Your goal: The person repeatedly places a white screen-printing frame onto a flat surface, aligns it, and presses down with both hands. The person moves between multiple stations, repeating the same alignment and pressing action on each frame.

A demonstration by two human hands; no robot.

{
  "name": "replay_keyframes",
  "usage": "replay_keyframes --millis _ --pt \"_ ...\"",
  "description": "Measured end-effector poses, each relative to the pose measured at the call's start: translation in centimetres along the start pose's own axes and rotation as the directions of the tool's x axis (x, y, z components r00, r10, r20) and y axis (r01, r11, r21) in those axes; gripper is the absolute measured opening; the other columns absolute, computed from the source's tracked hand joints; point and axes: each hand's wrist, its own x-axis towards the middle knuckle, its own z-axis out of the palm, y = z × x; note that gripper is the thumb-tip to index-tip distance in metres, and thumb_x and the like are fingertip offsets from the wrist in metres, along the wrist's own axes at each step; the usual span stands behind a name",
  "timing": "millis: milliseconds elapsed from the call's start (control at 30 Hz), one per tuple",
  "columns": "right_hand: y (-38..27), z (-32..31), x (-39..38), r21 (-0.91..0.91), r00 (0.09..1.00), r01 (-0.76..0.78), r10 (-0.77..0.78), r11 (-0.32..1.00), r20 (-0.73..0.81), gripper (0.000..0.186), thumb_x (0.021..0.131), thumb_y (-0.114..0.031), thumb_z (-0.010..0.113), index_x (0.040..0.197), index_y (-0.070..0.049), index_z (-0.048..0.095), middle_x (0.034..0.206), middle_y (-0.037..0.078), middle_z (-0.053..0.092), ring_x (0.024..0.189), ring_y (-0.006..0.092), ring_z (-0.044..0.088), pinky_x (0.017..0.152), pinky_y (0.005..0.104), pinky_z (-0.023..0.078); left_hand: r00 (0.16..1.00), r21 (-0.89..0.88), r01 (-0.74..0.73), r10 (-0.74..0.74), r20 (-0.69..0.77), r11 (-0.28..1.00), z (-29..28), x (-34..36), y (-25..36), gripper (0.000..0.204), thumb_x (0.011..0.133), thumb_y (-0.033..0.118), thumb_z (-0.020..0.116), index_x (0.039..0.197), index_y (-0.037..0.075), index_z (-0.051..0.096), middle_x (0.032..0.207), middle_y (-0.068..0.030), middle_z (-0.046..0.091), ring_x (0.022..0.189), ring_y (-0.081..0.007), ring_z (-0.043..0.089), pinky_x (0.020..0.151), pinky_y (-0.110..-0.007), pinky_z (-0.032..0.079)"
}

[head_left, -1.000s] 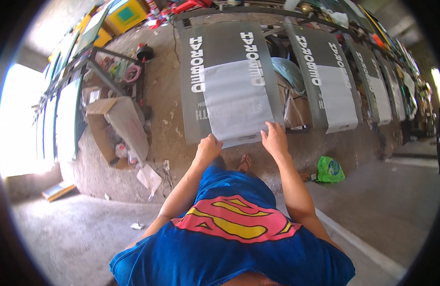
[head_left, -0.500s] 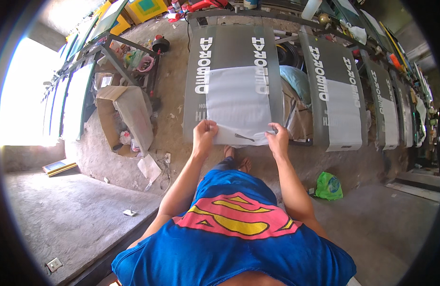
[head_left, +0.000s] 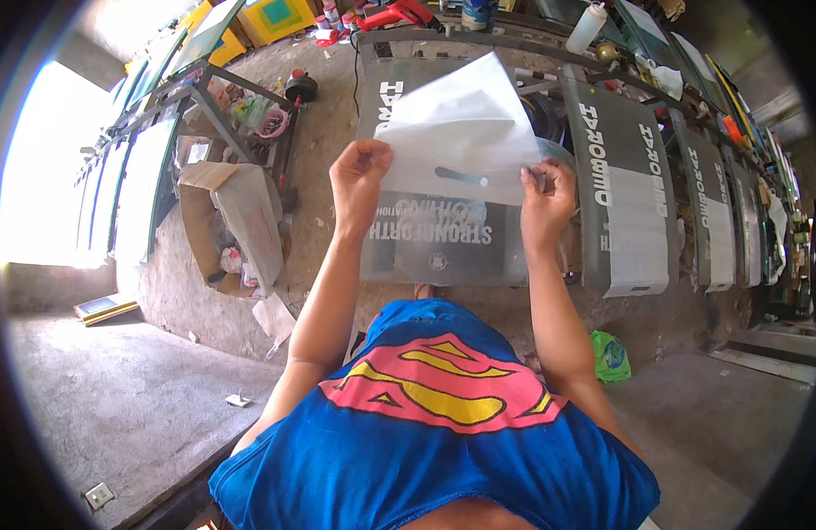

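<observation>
A white plastic bag (head_left: 465, 124) with a slot-shaped handle hole is raised above a dark flat board (head_left: 408, 256). My left hand (head_left: 359, 181) pinches one corner of its near edge. The opposite corner is between the closed fingers of my right hand (head_left: 549, 194). The bag's far end rises and tapers to a point, covering part of the pale lettering on the board. Between my forearms, more pale print and a small round emblem show on the board's near part.
To the right, another dark board (head_left: 620, 106) carries a white bag (head_left: 636, 238) lying flat, with more boards in a row beyond. On the left are a cardboard box (head_left: 236, 216) and a metal frame (head_left: 218, 115). A red heat gun (head_left: 399, 13) and white squeeze bottle (head_left: 587, 26) are behind.
Both hands have moved up and away from me, lifting the bag off the board. Print that lay under the bag is now uncovered.
</observation>
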Motion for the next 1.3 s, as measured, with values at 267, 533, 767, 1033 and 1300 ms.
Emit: replay_keyframes --millis 267,533,767,1033,1300 --pt "9.2 -2.8 -10.0 -0.155 0.819 -0.555 0.570 0.817 0.066 0.014 0.088 -0.004 0.077 0.100 0.000 0.070 0.096 0.011 0.076 0.078 0.0177 0.071 0.077 0.0320 0.056 0.892 0.257 0.453 -0.437 -0.117 0.854 -3.6 -8.0 -9.4 0.040 0.088 0.004 0.076 0.124 -0.003 0.060 0.080 -0.0024 0.066 0.070 -0.0100 0.059 0.065 -0.026 0.047" --pt "9.0 -5.8 -15.1 -0.411 0.766 -0.518 0.621 0.750 0.168 0.017 0.089 -0.013 0.078 0.098 0.001 0.073 0.086 0.011 0.076 0.077 0.0196 0.072 0.074 0.0338 0.055 0.854 0.343 0.521 -0.474 -0.216 0.782 -5.6 -15.1 -11.7 0.039 0.087 0.008 0.078 0.120 -0.005 0.060 0.084 -0.0097 0.069 0.076 -0.0157 0.065 0.065 -0.030 0.050" --pt "7.5 -7.4 -17.3 -0.466 0.758 -0.481 0.619 0.743 0.205 0.022 0.089 -0.014 0.078 0.104 0.001 0.071 0.086 0.013 0.076 0.079 0.0218 0.073 0.075 0.0346 0.056 0.835 0.344 0.544 -0.452 -0.313 0.765 -6.9 -18.4 -12.4 0.043 0.084 0.013 0.081 0.117 -0.006 0.060 0.095 -0.0165 0.071 0.084 -0.0214 0.068 0.074 -0.034 0.054" --pt "8.3 -8.1 -18.2 -0.481 0.773 -0.453 0.600 0.751 0.208 0.026 0.085 -0.015 0.081 0.102 0.001 0.070 0.084 0.014 0.076 0.074 0.0214 0.072 0.071 0.0346 0.056 0.829 0.343 0.545 -0.431 -0.356 0.765 -8.2 -19.0 -15.7 0.044 0.078 0.017 0.085 0.109 -0.005 0.064 0.102 -0.0207 0.072 0.094 -0.0273 0.070 0.086 -0.038 0.055" --pt "7.5 -7.9 -17.8 -0.515 0.748 -0.480 0.638 0.710 0.183 0.030 0.084 -0.017 0.082 0.104 0.000 0.069 0.084 0.016 0.076 0.078 0.0260 0.074 0.076 0.0369 0.056 0.823 0.403 0.561 -0.433 -0.368 0.724 -7.9 -18.9 -14.9 0.046 0.075 0.012 0.087 0.110 -0.004 0.062 0.095 -0.0144 0.070 0.089 -0.0229 0.067 0.081 -0.035 0.054"
